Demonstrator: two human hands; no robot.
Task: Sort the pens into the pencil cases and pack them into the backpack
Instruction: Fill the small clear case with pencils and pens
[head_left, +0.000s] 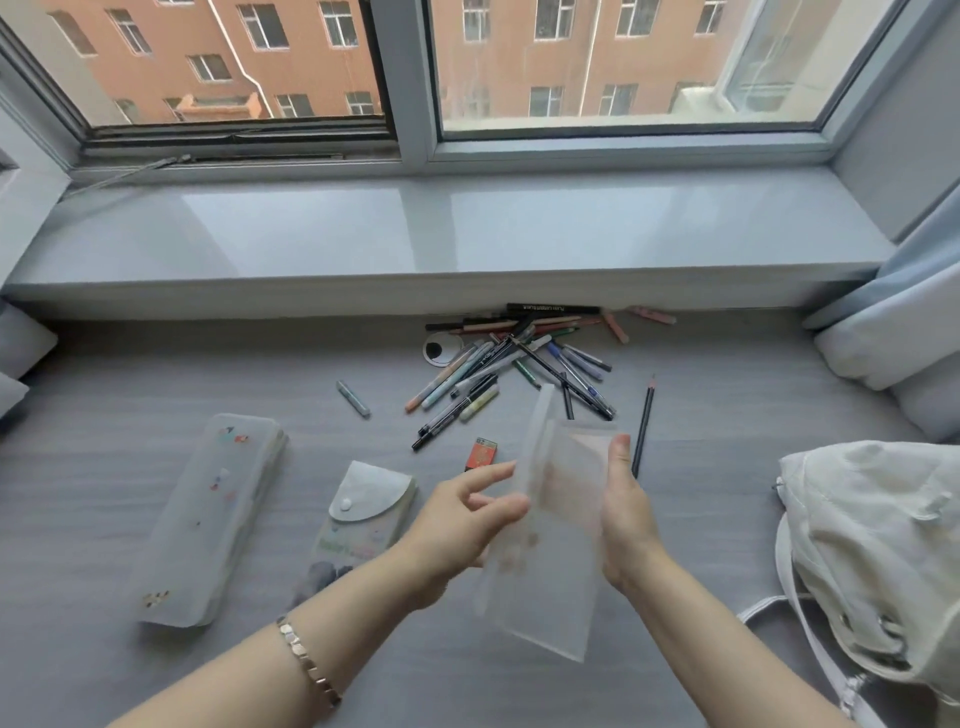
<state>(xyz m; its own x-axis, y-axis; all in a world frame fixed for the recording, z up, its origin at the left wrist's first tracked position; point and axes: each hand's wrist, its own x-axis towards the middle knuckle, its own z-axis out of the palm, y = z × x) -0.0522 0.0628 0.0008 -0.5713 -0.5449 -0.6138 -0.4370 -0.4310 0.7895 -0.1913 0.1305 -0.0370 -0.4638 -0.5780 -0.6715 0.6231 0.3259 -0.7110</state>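
A translucent frosted pencil case (558, 525) stands tilted in the air between my hands, its flap lifted at the top. My right hand (626, 512) holds its right side, thumb pressed on the front. My left hand (467, 519) touches its left edge with loosely curled fingers. A pile of several pens (519, 364) lies beyond, under the sill. Two other cases rest on the grey surface: a long clear one (208, 519) at the left and a snap-flap pouch (363, 512). The white backpack (878, 556) sits at the right.
A loose black pencil (643, 426) lies right of the held case. A small orange box (480, 453) and a grey marker (353, 399) lie near the pile. A wide window sill (441, 239) runs across the back. Pillows (883, 343) are at the far right.
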